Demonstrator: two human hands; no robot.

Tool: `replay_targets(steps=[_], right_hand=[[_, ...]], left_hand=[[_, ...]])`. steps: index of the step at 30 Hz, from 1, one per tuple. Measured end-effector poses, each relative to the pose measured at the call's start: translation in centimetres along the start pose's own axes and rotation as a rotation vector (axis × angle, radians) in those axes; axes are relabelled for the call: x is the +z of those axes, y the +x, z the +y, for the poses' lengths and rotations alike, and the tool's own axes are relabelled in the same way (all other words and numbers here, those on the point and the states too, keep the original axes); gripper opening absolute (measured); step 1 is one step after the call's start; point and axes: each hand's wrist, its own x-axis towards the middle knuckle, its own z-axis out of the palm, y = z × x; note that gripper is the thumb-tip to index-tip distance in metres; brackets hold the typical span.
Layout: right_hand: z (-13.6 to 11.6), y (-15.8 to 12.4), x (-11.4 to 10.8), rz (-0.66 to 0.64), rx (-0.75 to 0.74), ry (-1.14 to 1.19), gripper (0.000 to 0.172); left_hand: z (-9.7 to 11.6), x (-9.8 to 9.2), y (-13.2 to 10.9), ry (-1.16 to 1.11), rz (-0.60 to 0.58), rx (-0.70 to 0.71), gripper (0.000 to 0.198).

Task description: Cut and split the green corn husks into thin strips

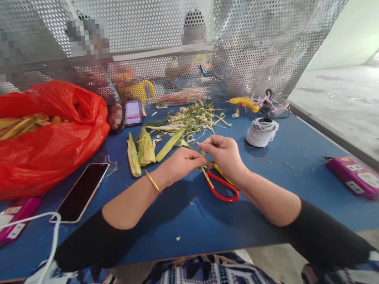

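My left hand and my right hand meet near the middle of the blue table, both with fingers pinched. Between them is a thin strip of pale green corn husk, its lower end hanging down. Scissors with red handles lie beneath my hands; their blades are hidden. Beyond my left hand are a long piece of husk, a thick bundle of folded husk and a narrower piece. A loose pile of husk scraps spreads behind both hands.
A red plastic bag holding husks fills the left side. In front of it lie a phone and a purple packet. To the right are a spool of white thread, a yellow glue gun and another purple packet. Perforated metal panels stand behind.
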Motion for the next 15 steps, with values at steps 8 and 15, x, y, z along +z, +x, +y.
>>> replay_targets(steps=[8,15], right_hand=[[-1.9,0.9,-1.9,0.183,-0.356,-0.320,0.020],[-2.6,-0.9,-1.2,0.142,-0.450,-0.468,0.034]], left_hand=[[0.2,-0.5,0.2,-0.004,-0.096,-0.055,0.027],[0.8,-0.7,0.7,-0.296,0.057,0.040,0.019]])
